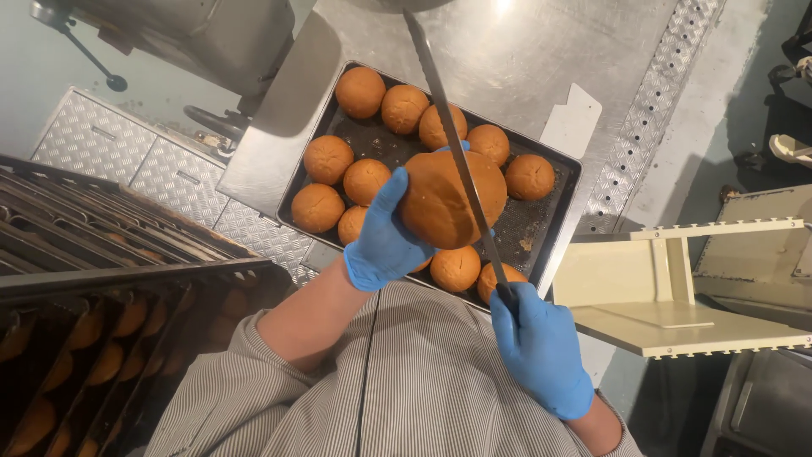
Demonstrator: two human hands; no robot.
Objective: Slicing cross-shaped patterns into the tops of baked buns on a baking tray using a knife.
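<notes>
My left hand [385,233], in a blue glove, holds a round brown bun [440,203] up over a dark baking tray [550,216]. In my right hand [541,351], also gloved in blue, is a long thin knife [448,135] gripped by the handle. Its blade crosses the held bun and points away from me. The tray sits on a steel table [516,51] and carries several more buns [360,91] in rows.
A rack [101,338] at the lower left holds shelves of more buns. A cream metal shelf [668,296] juts in at the right. A white scraper [575,118] lies on the table beside the tray. Diamond-plate cabinets [93,135] stand at the upper left.
</notes>
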